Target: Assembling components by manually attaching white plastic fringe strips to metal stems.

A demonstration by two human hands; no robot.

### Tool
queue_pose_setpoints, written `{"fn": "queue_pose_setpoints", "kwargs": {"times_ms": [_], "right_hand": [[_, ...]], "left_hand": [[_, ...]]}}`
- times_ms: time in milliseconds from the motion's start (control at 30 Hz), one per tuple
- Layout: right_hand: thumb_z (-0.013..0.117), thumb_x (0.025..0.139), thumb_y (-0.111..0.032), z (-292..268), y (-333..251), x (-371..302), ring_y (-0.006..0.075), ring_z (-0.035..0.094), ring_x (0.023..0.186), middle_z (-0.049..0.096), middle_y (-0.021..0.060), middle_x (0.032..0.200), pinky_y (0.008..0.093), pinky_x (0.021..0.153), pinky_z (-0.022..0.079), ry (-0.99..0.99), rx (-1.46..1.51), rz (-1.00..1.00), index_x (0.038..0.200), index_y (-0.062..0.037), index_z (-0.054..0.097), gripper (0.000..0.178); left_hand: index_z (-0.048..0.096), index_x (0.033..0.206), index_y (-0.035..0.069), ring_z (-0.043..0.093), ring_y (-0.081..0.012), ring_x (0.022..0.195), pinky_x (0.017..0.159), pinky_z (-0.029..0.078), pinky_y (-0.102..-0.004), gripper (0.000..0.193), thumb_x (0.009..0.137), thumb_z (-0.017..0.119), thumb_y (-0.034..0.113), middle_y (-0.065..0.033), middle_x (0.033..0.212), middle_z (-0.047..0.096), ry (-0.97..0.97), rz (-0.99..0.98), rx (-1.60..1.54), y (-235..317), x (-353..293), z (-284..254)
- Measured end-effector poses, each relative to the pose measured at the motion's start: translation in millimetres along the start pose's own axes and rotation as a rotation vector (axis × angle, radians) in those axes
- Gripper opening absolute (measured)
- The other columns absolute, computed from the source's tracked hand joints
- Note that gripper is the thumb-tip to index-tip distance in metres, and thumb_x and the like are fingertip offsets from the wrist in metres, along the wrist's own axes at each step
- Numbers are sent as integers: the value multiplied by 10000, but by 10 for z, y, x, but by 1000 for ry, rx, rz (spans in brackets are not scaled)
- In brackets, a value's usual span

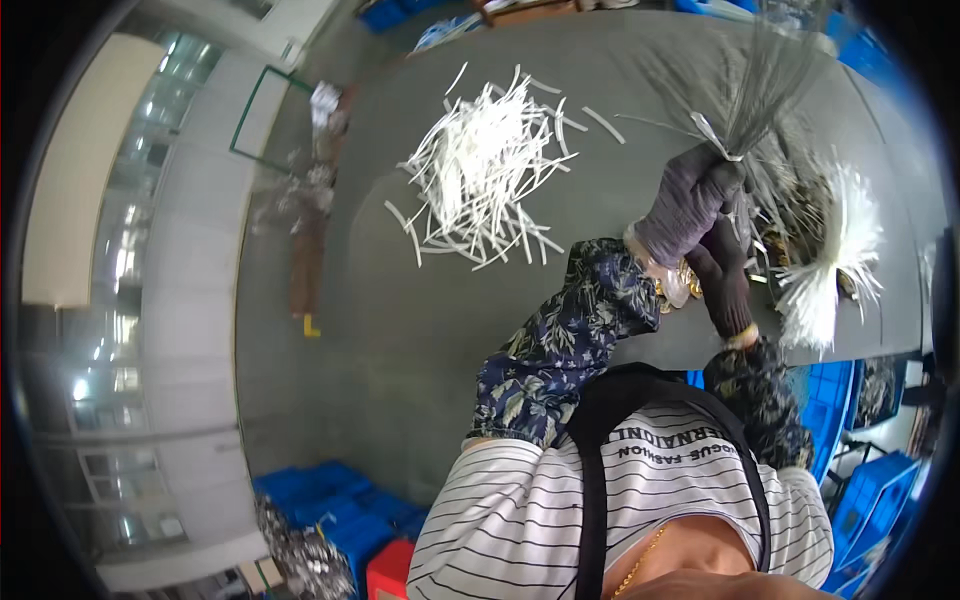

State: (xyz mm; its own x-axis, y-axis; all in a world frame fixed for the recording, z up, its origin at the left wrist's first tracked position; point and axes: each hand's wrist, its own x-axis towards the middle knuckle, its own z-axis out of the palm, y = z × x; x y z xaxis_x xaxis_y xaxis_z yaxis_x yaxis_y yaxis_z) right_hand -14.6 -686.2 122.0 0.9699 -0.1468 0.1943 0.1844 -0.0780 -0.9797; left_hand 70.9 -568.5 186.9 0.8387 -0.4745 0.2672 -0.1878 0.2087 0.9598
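Note:
My left hand [690, 205], in a grey-purple glove, is closed round a bundle of thin grey wires [765, 95] that fans out away from me. A short white strip [715, 137] lies across the bundle just beyond my fingers. Directly below, my right hand [725, 280], in a darker glove, has its fingers up against the bundle's lower end; what they grip is mostly hidden. Small gold-coloured pieces [662, 296] show beside my wrists. More grey wires [795, 185] lie behind my hands. A bunch of white strips [840, 255], narrow in the middle, lies to the right.
A loose pile of white strips [480, 165] is spread on the grey table [400, 330], left of my hands. Blue crates [865, 500] stand at the lower right, more blue bins [345, 505] at the lower left beside a red container [390, 570].

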Motion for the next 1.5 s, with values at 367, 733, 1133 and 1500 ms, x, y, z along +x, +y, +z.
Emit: {"fn": "queue_pose_setpoints", "kwargs": {"times_ms": [367,733,1133,1500], "right_hand": [[610,839,-180,-553,835,-590,98,514,619,571,22,774,253,510,408,158,-32,606,1035,-16,600,255],[659,807,-310,33,1367,-1021,297,646,737,654,130,848,391,643,508,145,-838,528,987,-126,640,258],[634,808,-372,43,1640,-1057,393,637,851,659,180,902,445,712,502,273,-822,607,974,-125,633,298],[628,835,-304,122,1509,-1001,319,651,803,663,139,891,386,700,503,282,-905,572,977,-97,633,251]], "left_hand": [[536,812,139,483,-127,687,728,450,-363,337,874,545,470,26,672,446,1403,141,141,1508,-1306,-2678],[419,1337,-9,531,-264,1120,961,421,-392,593,932,515,414,-181,1330,491,1633,-176,1045,963,-2169,-4340],[608,1141,-1,619,-336,1060,904,478,-410,752,688,716,589,-218,1165,619,503,-1153,1198,-1244,-770,-3654],[640,952,40,545,-155,575,514,477,-298,221,778,667,174,-42,729,609,564,-1194,-185,-779,-852,-3539]]}}
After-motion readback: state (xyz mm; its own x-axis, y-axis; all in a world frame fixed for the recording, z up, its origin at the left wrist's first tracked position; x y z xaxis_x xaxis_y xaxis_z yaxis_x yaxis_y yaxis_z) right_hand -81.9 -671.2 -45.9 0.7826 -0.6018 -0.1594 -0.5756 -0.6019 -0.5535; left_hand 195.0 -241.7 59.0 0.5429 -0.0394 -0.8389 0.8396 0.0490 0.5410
